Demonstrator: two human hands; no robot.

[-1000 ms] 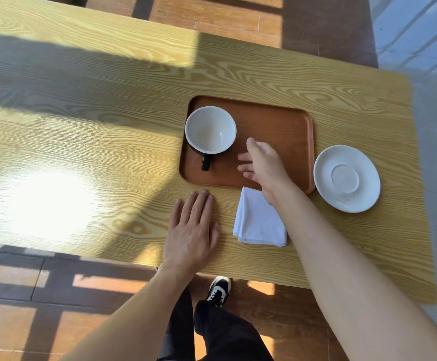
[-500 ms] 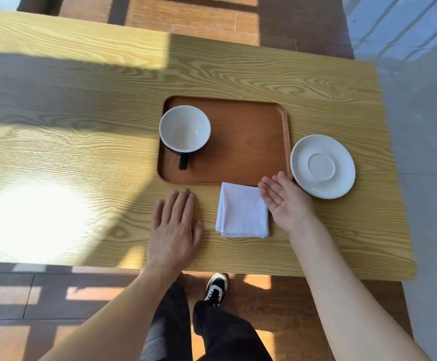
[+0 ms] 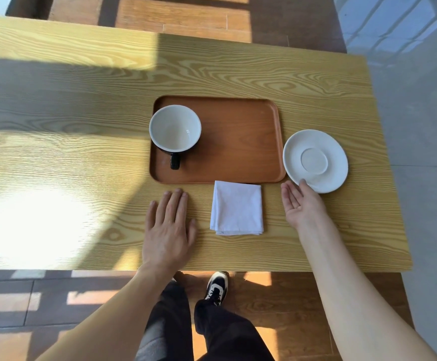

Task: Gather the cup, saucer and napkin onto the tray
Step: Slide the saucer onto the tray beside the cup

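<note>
Reaching toward the saucer point(image 3: 315, 160), the right hand point(image 3: 300, 204) lies palm-up on the bench point(image 3: 82, 100), fingers spread and its grip open on nothing; the thumb tip touches the saucer's near-left rim. The left hand point(image 3: 169, 227) rests flat, palm down, on the bench near the tray's near edge, its grip likewise open and empty.

The cup point(image 3: 175, 128), white inside and dark outside, already stands upright at the left end of the wooden tray point(image 3: 238, 142), its handle pointing toward the near side. The saucer sits on the bare bench just right of the tray, its rim close against the tray's right edge, though whether they touch is hard to tell. The folded white napkin point(image 3: 236, 207) lies on the bench between the two hands, its far edge meeting the tray's near rim.

By my reading, the cup step is done and the saucer step is in hand. The next move probably calls for sliding fingertips under the saucer's low rim, pinching with the thumb on top, lifting it clear of the tray's raised lip and setting it on the free right half. The napkin would remain afterwards.
</note>
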